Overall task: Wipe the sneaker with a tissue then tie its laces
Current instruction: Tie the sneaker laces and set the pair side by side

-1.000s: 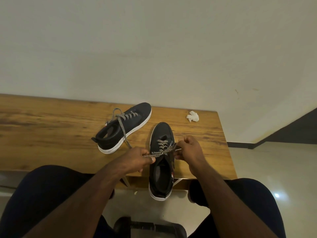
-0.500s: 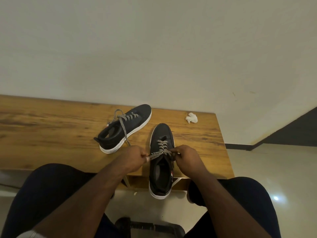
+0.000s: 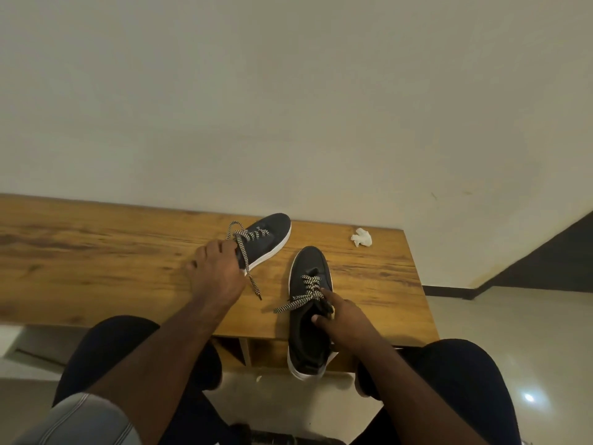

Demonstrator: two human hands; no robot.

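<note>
Wooden bench point(image 3: 96, 268) before me: right hand point(image 3: 345, 317) grips laced sneaker point(image 3: 308, 316), left hand point(image 3: 218, 271) grasps second sneaker point(image 3: 266, 236), probably wiping next.

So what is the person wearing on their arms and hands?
Nothing on either hand: the left hand and right hand are bare, with no gloves, rings or watch showing. Both forearms are bare too. A light grey striped sleeve shows only at the left upper arm.

Black white-soled sneaker point(image 3: 308, 319) upright, heel overhanging table edge, checkered laces point(image 3: 303, 295) loose, crumpled tissue point(image 3: 361, 237) beyond
</note>
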